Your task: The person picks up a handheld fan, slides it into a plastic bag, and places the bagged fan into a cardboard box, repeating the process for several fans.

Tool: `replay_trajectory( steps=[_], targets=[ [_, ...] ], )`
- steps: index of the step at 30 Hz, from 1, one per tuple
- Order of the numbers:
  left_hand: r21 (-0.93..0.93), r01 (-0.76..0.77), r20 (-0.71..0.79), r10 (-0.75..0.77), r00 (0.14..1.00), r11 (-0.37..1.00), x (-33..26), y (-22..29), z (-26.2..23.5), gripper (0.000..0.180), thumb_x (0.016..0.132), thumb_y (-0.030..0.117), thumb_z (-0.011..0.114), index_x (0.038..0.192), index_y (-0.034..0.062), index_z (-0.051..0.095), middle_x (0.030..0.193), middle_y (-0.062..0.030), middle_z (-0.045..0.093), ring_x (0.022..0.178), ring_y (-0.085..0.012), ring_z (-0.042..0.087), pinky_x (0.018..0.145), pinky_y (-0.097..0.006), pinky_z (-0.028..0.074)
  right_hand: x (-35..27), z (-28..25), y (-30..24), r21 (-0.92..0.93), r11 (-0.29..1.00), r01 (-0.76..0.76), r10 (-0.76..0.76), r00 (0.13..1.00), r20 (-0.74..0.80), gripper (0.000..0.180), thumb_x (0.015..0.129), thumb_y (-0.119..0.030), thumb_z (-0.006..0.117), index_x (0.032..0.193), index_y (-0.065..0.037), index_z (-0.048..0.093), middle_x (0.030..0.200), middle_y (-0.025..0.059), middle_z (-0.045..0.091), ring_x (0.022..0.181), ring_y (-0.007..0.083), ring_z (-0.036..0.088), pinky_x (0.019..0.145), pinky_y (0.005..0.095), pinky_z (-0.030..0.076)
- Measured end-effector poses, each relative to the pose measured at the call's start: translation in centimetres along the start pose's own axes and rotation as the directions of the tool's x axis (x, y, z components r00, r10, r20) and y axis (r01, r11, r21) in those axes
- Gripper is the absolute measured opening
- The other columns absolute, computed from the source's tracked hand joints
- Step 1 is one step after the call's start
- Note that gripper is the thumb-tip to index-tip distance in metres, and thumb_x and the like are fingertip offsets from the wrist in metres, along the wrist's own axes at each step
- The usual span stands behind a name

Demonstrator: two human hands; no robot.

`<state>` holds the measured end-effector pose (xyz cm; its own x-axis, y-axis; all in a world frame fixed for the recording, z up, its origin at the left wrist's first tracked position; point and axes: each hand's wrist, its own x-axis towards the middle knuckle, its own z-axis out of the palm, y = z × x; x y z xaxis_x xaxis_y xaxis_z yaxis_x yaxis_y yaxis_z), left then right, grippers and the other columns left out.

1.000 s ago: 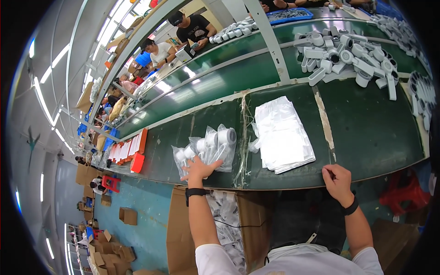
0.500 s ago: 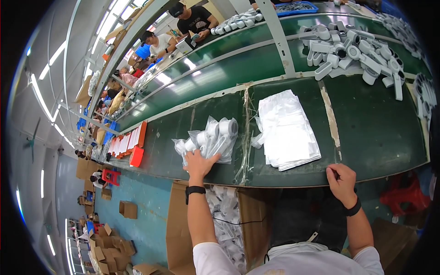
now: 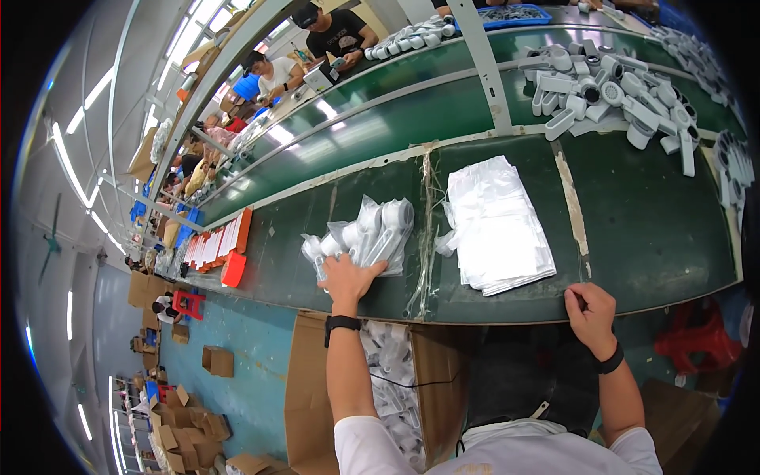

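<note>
My left hand (image 3: 349, 281) lies on several clear plastic bags (image 3: 366, 232), fingers spread and thumb out to the right. Each bag seems to hold a white, round-headed piece with a handle; their exact kind I cannot tell. My right hand (image 3: 590, 307) rests at the table's near edge, fingers curled in a loose fist with nothing visible in it. Between the hands, a little farther off, lies a stack of flat white bags (image 3: 499, 229); neither hand touches it.
A heap of loose grey-white handled pieces (image 3: 609, 95) covers the far right. Orange boxes with white sheets (image 3: 222, 245) stand at the left. Below the table's edge, an open carton (image 3: 309, 388) holds bagged white pieces. A metal post (image 3: 484, 71) rises beyond; co-workers sit across the line.
My left hand has shifted very slightly to the right on the bagged pieces, fingers still spread. The right hand stays at the table's edge, still curled.
</note>
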<state>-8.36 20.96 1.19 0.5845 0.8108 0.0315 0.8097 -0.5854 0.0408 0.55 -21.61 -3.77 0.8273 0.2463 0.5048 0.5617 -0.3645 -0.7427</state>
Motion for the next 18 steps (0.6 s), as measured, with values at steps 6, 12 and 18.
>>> replay_trajectory(
  steps=[6, 12, 18],
  targets=[
    [0.009, -0.084, -0.176, 0.084, 0.981, 0.996, -0.7, -0.6, 0.8, 0.084, 0.058, 0.065, 0.073, 0.108, -0.0024, 0.063, 0.126, -0.0222, 0.047, 0.124, -0.0378, 0.040, 0.093, -0.066, 0.031, -0.1, 0.1, 0.1, -0.006, 1.000, -0.006, 0.006, 1.000, 0.008, 0.003, 0.078, -0.002, 0.067, 0.079, -0.002, 0.064, 0.063, 0.0084, 0.056, 0.050, 0.0203, 0.053, 0.049, 0.0301, 0.040],
    [0.007, -0.108, -0.267, 0.106, 0.958, 0.994, -1.3, -1.2, 1.1, 0.082, 0.056, 0.061, 0.076, 0.108, -0.0017, 0.063, 0.127, -0.0220, 0.047, 0.122, -0.0370, 0.043, 0.093, -0.063, 0.033, -0.1, 0.2, 0.3, -0.012, 1.000, -0.008, 0.008, 0.999, 0.034, 0.003, 0.080, -0.002, 0.066, 0.080, 0.000, 0.064, 0.063, 0.0082, 0.055, 0.052, 0.0180, 0.051, 0.049, 0.0290, 0.039],
    [0.024, -0.117, -0.352, 0.118, 0.929, 0.993, -1.8, -3.4, 1.7, 0.080, 0.055, 0.058, 0.078, 0.106, -0.0017, 0.064, 0.128, -0.0231, 0.047, 0.117, -0.0378, 0.047, 0.092, -0.059, 0.034, -0.3, 0.3, 0.7, -0.009, 1.000, -0.013, 0.014, 0.998, 0.054, 0.003, 0.083, -0.001, 0.064, 0.083, 0.001, 0.063, 0.065, 0.0071, 0.053, 0.053, 0.0139, 0.048, 0.050, 0.0269, 0.037]
  ],
)
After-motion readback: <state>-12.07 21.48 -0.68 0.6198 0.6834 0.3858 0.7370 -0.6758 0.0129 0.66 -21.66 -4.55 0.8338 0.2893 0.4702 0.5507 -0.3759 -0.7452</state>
